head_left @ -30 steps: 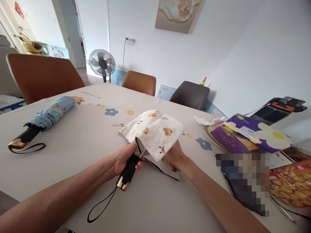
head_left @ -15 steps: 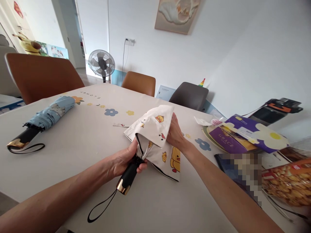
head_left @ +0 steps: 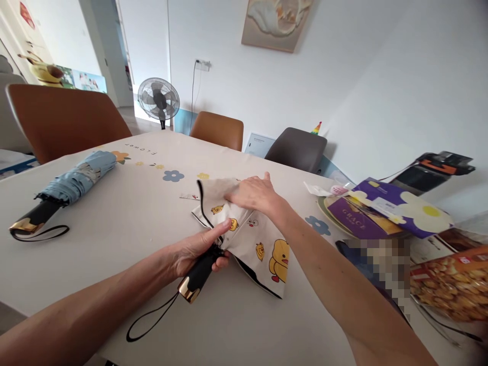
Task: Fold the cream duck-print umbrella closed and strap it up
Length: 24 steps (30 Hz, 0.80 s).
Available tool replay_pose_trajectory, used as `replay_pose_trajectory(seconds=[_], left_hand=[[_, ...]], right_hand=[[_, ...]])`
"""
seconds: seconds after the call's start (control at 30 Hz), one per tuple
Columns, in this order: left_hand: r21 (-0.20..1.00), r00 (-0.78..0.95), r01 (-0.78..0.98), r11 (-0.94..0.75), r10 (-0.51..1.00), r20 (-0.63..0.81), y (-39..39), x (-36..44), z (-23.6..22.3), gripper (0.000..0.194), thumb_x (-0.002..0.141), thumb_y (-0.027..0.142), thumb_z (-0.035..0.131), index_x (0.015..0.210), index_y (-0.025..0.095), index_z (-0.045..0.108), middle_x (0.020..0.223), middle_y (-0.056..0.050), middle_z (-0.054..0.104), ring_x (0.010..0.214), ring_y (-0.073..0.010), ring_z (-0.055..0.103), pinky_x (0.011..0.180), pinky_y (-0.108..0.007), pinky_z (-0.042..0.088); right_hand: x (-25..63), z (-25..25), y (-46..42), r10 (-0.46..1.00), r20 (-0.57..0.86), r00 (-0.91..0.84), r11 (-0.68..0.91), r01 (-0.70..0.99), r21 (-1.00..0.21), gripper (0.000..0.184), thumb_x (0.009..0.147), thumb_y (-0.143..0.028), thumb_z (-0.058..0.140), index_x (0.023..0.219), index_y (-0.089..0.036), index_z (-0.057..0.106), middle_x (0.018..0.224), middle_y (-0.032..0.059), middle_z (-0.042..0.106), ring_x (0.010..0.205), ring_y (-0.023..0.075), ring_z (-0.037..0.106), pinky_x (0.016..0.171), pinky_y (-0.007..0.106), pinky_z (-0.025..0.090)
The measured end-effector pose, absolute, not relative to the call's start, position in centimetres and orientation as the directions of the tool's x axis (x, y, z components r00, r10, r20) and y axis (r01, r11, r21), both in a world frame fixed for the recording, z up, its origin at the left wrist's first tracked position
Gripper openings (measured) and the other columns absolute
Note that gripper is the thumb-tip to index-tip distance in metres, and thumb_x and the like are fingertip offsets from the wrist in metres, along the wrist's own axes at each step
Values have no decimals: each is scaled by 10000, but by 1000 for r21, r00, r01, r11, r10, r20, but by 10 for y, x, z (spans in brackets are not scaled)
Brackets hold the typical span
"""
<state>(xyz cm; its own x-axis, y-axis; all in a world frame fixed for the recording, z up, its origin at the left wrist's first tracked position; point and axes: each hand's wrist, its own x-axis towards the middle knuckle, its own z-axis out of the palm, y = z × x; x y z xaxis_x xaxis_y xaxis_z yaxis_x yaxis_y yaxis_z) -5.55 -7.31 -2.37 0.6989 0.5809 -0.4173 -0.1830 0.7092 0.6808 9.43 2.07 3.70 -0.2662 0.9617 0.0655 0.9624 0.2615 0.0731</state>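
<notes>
A white folding umbrella (head_left: 263, 249) printed with yellow ducks lies on the table (head_left: 125, 213) in front of me. My left hand (head_left: 194, 249) is wrapped round its black handle with a gold cap, thumb stretched onto the cloth. A black wrist strap trails from the handle toward me. My right hand (head_left: 253, 193) lies on top of the canopy, fingers pressed on a fold of the cloth and pointing left.
A folded light-blue umbrella (head_left: 72, 185) with a black handle lies at the far left. A purple box (head_left: 385, 211) on a plate and a snack packet (head_left: 453, 282) are at the right. Chairs (head_left: 64, 122) ring the table; a fan (head_left: 158, 99) stands behind.
My right hand has come from under the canopy, lifted a flap, and now presses it down to the left. My left hand has kept its hold on the handle.
</notes>
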Motion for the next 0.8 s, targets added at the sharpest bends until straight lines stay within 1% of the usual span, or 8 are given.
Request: replay_pose_trajectory(seconds=[0.07,0.13,0.23,0.33,0.43,0.5,0.6,0.8], left_hand=[[707,677,-150,692,593,-437,-74,-55,-24,525,658,651,611,850,169,527,618,15,477,428,-44,391,381,-151,284],[734,654,-129,667,613,-443,-74,-54,-24,510,662,636,619,844,169,523,611,17,479,421,-45,386,372,-154,284],[755,606,-120,645,649,-459,-74,-52,-22,481,676,615,620,820,169,510,598,18,479,423,-50,395,371,-156,294],[764,558,-169,623,699,-446,-72,-52,-19,458,695,603,609,798,174,487,585,22,474,420,-53,404,371,-157,297],[765,510,-244,596,750,-422,-69,-53,-16,430,720,582,597,810,181,470,575,32,458,414,-50,399,367,-153,290],[768,483,-274,579,773,-411,-67,-55,-13,406,740,562,588,828,184,470,573,36,447,414,-49,395,366,-151,288],[774,473,-296,560,790,-391,-66,-57,-11,383,754,545,584,835,188,472,583,36,438,422,-46,390,370,-150,290],[781,468,-309,543,802,-372,-67,-57,-13,385,755,551,580,823,188,470,597,29,436,426,-44,385,366,-147,281]], right_hand=[[89,31,28,967,97,-236,226,968,106,385,761,-516,542,717,-155,669,771,151,660,910,362,581,974,643,146],[88,26,33,962,166,-214,202,975,91,372,785,-460,525,796,-117,669,857,183,656,932,356,578,990,626,142],[93,22,33,915,341,-214,229,974,-4,388,852,-407,437,952,-84,628,1068,215,607,1029,337,547,1008,592,157],[103,22,24,812,546,-207,292,954,-73,381,893,-395,374,1060,-111,566,1279,201,493,1172,317,463,1041,554,131],[119,23,7,776,604,-184,323,938,-129,361,900,-401,364,1069,-137,542,1300,184,478,1210,305,437,1049,533,151],[133,20,-4,812,565,-144,299,934,-193,349,890,-416,383,1046,-149,546,1246,171,521,1156,300,485,1012,504,247],[157,9,-18,912,410,0,148,933,-329,369,871,-471,395,1025,-176,554,1151,144,579,906,273,598,797,418,420],[186,-29,-40,983,99,155,-85,861,-502,399,862,-551,364,878,-213,575,842,73,656,704,235,594,599,343,406]])
